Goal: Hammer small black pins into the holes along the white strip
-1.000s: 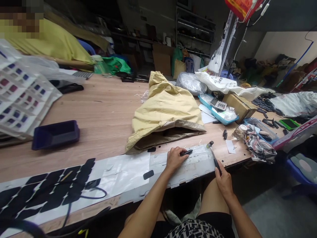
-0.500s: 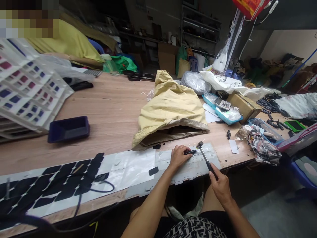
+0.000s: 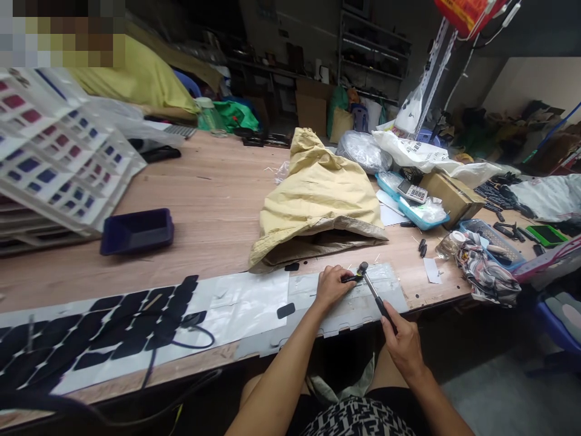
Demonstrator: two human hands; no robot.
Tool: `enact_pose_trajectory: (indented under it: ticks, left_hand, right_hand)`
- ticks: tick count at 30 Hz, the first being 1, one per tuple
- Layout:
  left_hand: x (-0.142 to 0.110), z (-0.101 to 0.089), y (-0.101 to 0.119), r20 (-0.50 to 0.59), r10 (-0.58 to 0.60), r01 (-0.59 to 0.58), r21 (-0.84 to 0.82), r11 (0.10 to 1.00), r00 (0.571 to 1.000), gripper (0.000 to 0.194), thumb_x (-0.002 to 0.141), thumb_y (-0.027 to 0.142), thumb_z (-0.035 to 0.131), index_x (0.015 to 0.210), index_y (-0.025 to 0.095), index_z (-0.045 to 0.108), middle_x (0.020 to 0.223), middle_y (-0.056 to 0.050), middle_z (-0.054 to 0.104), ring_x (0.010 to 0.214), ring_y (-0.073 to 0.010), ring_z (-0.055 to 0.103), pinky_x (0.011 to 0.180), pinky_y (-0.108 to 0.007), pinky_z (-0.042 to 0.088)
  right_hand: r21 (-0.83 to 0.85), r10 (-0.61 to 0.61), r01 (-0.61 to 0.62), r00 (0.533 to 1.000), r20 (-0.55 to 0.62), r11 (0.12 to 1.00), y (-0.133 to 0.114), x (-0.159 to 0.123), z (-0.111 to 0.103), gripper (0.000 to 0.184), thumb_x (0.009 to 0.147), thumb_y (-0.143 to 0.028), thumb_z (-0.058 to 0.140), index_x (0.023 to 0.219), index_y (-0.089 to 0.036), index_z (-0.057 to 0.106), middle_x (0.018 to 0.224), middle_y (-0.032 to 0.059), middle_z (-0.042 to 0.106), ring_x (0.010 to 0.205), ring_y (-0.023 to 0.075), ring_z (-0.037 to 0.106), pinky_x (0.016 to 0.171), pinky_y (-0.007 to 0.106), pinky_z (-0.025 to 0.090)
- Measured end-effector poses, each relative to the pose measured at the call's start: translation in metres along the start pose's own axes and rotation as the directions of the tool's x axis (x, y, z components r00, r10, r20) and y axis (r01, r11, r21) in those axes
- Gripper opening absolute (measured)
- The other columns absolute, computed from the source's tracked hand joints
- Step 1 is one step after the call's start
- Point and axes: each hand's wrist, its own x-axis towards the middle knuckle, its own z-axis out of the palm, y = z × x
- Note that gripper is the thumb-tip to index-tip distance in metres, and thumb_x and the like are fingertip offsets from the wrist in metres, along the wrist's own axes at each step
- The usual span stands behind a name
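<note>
In my right hand (image 3: 402, 339) is a small hammer (image 3: 373, 292), gripped by its dark handle with the metal shaft pointing away from me. Its head lies over the end of a small black part (image 3: 348, 278); I cannot tell whether they touch. My left hand (image 3: 332, 284) is closed on that black part and presses it down on a grey board (image 3: 327, 315) at the table's front edge. The exact kind of the black part is too small to make out. A loose black rounded pad (image 3: 285, 311) lies left of my left hand.
Beyond my hands stands a yellow cloth sack (image 3: 322, 188), its mouth facing me. Rows of black pads (image 3: 136, 318) and a cable lie at left, near a dark blue tray (image 3: 137, 231) and white crate (image 3: 68, 157). At right are a blue basket (image 3: 492, 239) and crumpled cloth (image 3: 485, 272).
The hammer head has shifted slightly left onto the end of the black part. My left hand keeps its hold. The whole view has moved a little.
</note>
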Motion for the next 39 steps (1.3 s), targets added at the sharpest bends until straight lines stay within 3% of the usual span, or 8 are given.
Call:
enact_pose_trajectory:
  ticks: [6,13,17,22,29,34,37,39]
  left_hand:
    - [0.0,-0.001,0.002,0.002,0.0,0.0,0.012,1.0,1.0,0.013,0.076,0.033,0.071,0.087,0.029,0.074,0.089,0.0,0.069,0.098,-0.0238,0.053,0.089,-0.038,0.038]
    - [-0.001,-0.002,0.002,0.007,0.006,-0.006,0.012,1.0,1.0,0.014,0.075,0.033,0.07,0.087,0.028,0.075,0.09,0.0,0.07,0.098,-0.0241,0.054,0.091,-0.04,0.039]
    - [0.0,0.0,0.0,0.009,0.006,-0.006,0.015,1.0,1.0,0.014,0.075,0.033,0.069,0.088,0.028,0.074,0.092,0.0,0.07,0.1,-0.0248,0.054,0.092,-0.041,0.039]
    - [-0.002,-0.005,0.002,0.022,0.036,-0.036,0.001,0.999,0.999,0.015,0.077,0.034,0.069,0.089,0.028,0.074,0.091,-0.001,0.07,0.1,-0.025,0.055,0.093,-0.041,0.039]
    - [-0.085,-0.018,0.013,0.087,0.303,-0.29,-0.131,0.948,0.949,0.014,0.08,0.033,0.069,0.091,0.027,0.073,0.11,-0.006,0.066,0.112,-0.0265,0.055,0.101,-0.043,0.042]
    - [-0.146,-0.002,0.008,0.093,0.321,-0.324,0.014,0.946,0.942,0.022,0.074,0.027,0.072,0.096,0.03,0.072,0.136,-0.007,0.057,0.13,-0.0343,0.046,0.109,-0.054,0.036]
    - [-0.143,0.001,0.008,0.053,0.323,-0.325,0.056,0.944,0.945,0.033,0.071,0.033,0.076,0.103,0.03,0.07,0.137,-0.008,0.056,0.13,-0.0355,0.045,0.11,-0.054,0.036]
    - [-0.12,-0.005,0.01,-0.028,0.269,-0.267,0.053,0.962,0.963,0.026,0.077,0.037,0.071,0.102,0.028,0.07,0.125,-0.008,0.063,0.122,-0.0321,0.051,0.105,-0.049,0.04]
  right_hand:
    - [-0.003,-0.041,0.041,0.998,0.042,0.999,-0.006,-0.003,0.003,0.041,0.098,-0.028,0.046,0.134,-0.021,0.063,0.121,0.0061,0.072,0.107,0.0201,0.071,0.097,0.027,0.055]
    - [-0.11,0.085,-0.092,0.994,-0.063,0.99,0.017,0.007,-0.009,0.044,0.097,-0.036,0.044,0.135,-0.022,0.063,0.128,0.0066,0.068,0.112,0.0225,0.068,0.097,0.029,0.054]
    - [-0.276,0.25,-0.265,0.964,-0.091,0.924,0.041,0.011,-0.016,0.048,0.097,-0.037,0.041,0.139,-0.023,0.06,0.116,0.0077,0.074,0.097,0.0241,0.074,0.083,0.029,0.057]
    - [-0.41,0.28,-0.295,0.955,-0.098,0.863,0.055,0.009,-0.01,0.048,0.098,-0.034,0.04,0.143,-0.025,0.055,0.105,0.0076,0.077,0.084,0.0232,0.074,0.072,0.028,0.055]
    - [-0.405,0.309,-0.318,0.947,-0.09,0.857,0.054,0.007,-0.007,0.048,0.098,-0.034,0.041,0.144,-0.027,0.054,0.102,0.0076,0.077,0.083,0.0243,0.074,0.072,0.029,0.054]
    - [-0.396,0.33,-0.338,0.94,-0.091,0.854,0.055,0.008,-0.008,0.048,0.098,-0.036,0.041,0.144,-0.026,0.054,0.099,0.0083,0.077,0.081,0.0242,0.074,0.07,0.029,0.053]
    - [-0.401,0.326,-0.331,0.942,-0.084,0.854,0.055,0.009,-0.007,0.048,0.099,-0.036,0.041,0.144,-0.026,0.053,0.097,0.0086,0.077,0.081,0.0247,0.074,0.07,0.029,0.053]
    - [-0.406,0.325,-0.329,0.942,-0.081,0.853,0.055,0.009,-0.007,0.048,0.099,-0.036,0.041,0.144,-0.026,0.053,0.098,0.0086,0.077,0.082,0.0254,0.074,0.07,0.029,0.053]
